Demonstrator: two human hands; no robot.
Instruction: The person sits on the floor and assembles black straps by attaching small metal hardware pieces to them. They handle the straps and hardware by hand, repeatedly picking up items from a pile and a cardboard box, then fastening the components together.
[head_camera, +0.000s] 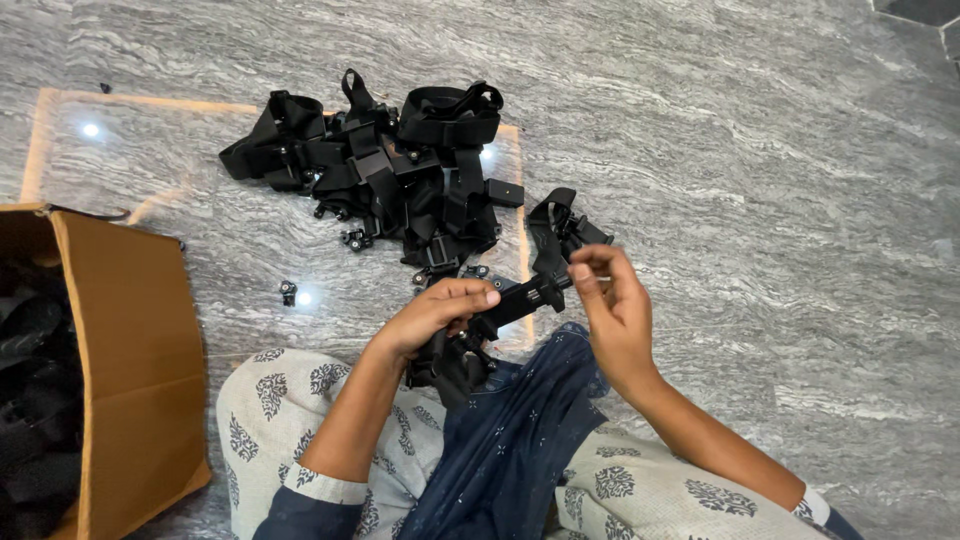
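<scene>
A tangled heap of black straps (385, 175) lay on the grey marble floor (750, 200) above centre. At frame centre, both hands gripped one black strap mount (520, 300), a flat matte bar trailing webbing: the left hand (440, 312) clasped its lower end, the right hand (612, 300) pinched its upper end.

The left hand (440, 310) and right hand (612, 300) each pinch one end of a black strap mount (515, 303) above the lap. A heap of black straps (385, 170) lies on the grey stone floor (750, 150) just beyond. An open cardboard box (130, 370) stands at the left, and a small black clip (288, 292) lies near it.
</scene>
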